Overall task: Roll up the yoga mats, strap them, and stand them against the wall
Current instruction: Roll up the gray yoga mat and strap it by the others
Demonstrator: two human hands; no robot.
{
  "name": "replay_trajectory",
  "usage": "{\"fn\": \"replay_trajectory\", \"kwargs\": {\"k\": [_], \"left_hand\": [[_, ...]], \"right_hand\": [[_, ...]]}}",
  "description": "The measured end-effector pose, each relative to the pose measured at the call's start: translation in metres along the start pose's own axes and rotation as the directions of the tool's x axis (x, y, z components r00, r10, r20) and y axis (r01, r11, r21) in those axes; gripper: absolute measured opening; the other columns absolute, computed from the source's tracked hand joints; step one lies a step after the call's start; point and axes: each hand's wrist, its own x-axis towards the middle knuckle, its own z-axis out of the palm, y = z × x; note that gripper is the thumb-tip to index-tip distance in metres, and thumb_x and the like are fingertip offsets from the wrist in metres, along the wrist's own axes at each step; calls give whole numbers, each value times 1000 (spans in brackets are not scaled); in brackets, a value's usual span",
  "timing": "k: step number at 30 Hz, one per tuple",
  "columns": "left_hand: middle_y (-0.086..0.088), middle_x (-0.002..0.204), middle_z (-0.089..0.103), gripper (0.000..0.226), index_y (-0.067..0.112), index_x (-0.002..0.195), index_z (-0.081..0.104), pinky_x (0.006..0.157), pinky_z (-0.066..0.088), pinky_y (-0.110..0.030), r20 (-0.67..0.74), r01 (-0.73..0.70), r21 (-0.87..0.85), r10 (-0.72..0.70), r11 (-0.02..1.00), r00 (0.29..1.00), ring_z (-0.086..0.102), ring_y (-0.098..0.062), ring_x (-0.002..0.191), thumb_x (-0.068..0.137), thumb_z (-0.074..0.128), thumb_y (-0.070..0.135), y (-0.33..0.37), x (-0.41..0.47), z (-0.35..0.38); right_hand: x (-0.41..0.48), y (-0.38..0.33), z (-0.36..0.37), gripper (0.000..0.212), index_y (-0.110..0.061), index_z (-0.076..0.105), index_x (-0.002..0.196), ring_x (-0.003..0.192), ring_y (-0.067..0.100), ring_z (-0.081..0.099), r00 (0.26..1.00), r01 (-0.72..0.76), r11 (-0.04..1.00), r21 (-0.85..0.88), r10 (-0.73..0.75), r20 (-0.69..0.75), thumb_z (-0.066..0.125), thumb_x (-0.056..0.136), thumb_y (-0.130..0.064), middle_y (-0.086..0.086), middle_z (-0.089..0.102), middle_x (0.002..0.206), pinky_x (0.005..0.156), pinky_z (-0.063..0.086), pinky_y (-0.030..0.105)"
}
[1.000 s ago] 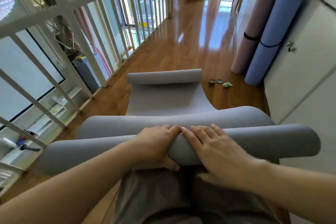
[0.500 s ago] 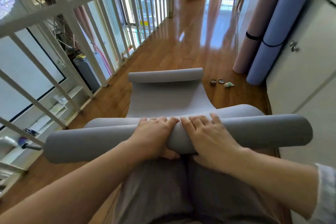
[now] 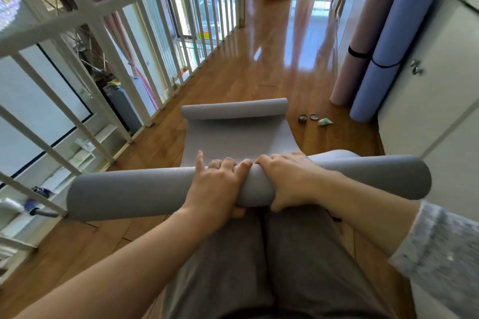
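- Gripped the grey mat roll (image 3: 134,191) at its middle with both hands, side by side and almost touching.
- Left hand (image 3: 217,184) curled over the top, fingers (image 3: 228,164) closed on the roll, thumb tucked underneath.
- Right hand (image 3: 287,179) wrapped likewise, thumb under the near side.
- Roll lay crosswise just ahead of the lap, long axis running left to right, held above the floor (image 3: 259,65).
- Unrolled stretch (image 3: 233,137) ran straight ahead of the roll, its far end curled; rolling forward likely remained.
- Pink mat (image 3: 360,44) and blue mat (image 3: 388,54), strapped, leaned against the wall far right of the roll.
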Motion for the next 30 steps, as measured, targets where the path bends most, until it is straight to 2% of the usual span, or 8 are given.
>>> {"fn": "replay_trajectory", "kwargs": {"k": [2,5,10,17,19,25,27,30], "left_hand": [[0,138,44,91,28,148,15,114,11,-55,16,3,-14,-3,1000,1000,46,-23,125,77,65,54,-1,3,-2],[-1,136,46,89,28,147,17,114,13,-55,30,-5,-23,5,1000,1000,46,-25,124,77,67,51,1,4,-1],[-1,134,48,86,29,145,22,112,11,-59,4,5,-16,-5,1000,1000,49,-25,122,75,66,53,-2,8,-24],[2,133,47,86,29,145,16,113,7,-59,-120,-30,75,39,997,992,49,-23,123,77,61,58,6,-29,-81],[1,133,46,85,29,145,15,113,4,-59,-72,-44,94,51,995,996,48,-23,122,78,61,56,15,-44,-74],[-2,135,45,86,28,145,19,115,3,-57,202,-62,-59,73,996,977,44,-25,126,77,69,46,36,-61,-24],[-1,132,47,86,29,143,23,115,9,-56,231,-63,-105,86,993,969,45,-25,125,74,70,49,30,-53,-19],[3,130,51,86,31,139,31,109,30,-47,292,-95,-215,157,972,943,49,-21,120,68,72,59,16,-35,-20]], "right_hand": [[-4,-3,22,98,-19,38,140,113,27,56,970,-35,990,-135,1,-243,80,58,-52,5,57,124,106,31,56],[-8,-2,43,87,-18,52,128,95,28,65,913,-13,991,-136,-44,-405,82,53,-51,6,66,110,92,48,49],[-7,-2,-4,66,-23,44,126,95,19,60,939,62,986,-157,-111,-326,67,73,-54,-1,61,110,84,47,32],[-57,-16,-52,66,-27,52,118,84,17,64,898,55,959,-278,-169,-406,68,63,-59,-5,64,97,75,49,32],[-71,-21,-39,66,-26,56,114,77,15,63,908,62,965,-256,-161,-387,69,59,-59,-6,66,91,71,49,30],[-78,-30,26,71,-24,45,128,99,19,60,984,104,986,-130,-121,-131,63,67,-57,-4,61,113,90,44,35],[-72,-27,27,72,-25,46,126,98,18,61,988,104,988,-112,-115,-102,64,65,-59,-5,62,111,90,44,35],[-59,-21,15,72,-25,49,119,93,17,62,990,129,991,-44,-131,-47,69,61,-62,-7,64,106,84,48,35]]}}
